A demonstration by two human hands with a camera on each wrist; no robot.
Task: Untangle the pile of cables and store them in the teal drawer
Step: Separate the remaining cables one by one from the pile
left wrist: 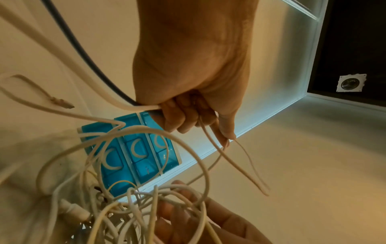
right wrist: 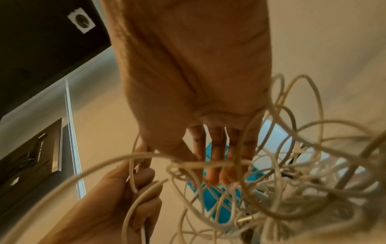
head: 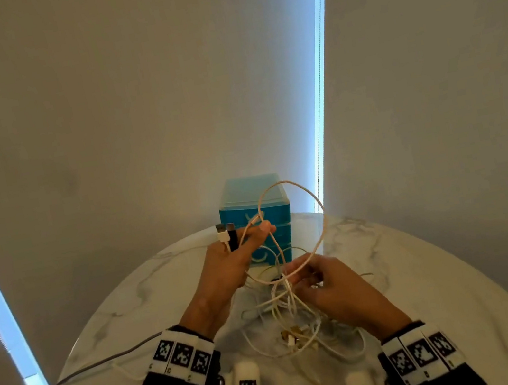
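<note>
My left hand [head: 253,236] is raised in front of the teal drawer unit [head: 239,215]. It grips a white plug [head: 222,234] and a black plug [head: 231,230], which stick up from the fist, and pinches a beige braided cable [head: 320,211] between thumb and forefinger. That cable loops high and comes down over my right hand [head: 301,277]. In the right wrist view the right hand [right wrist: 219,165] has straight fingers pushed into the strands. The tangled pile of white cables [head: 297,330] lies on the table below both hands. All three drawers [left wrist: 140,165] look closed.
The round marble table [head: 428,263] holds the drawer unit at its far edge, against the wall. A grey cable [head: 106,361] trails left across the table and off its edge. Bright window strips show on both sides.
</note>
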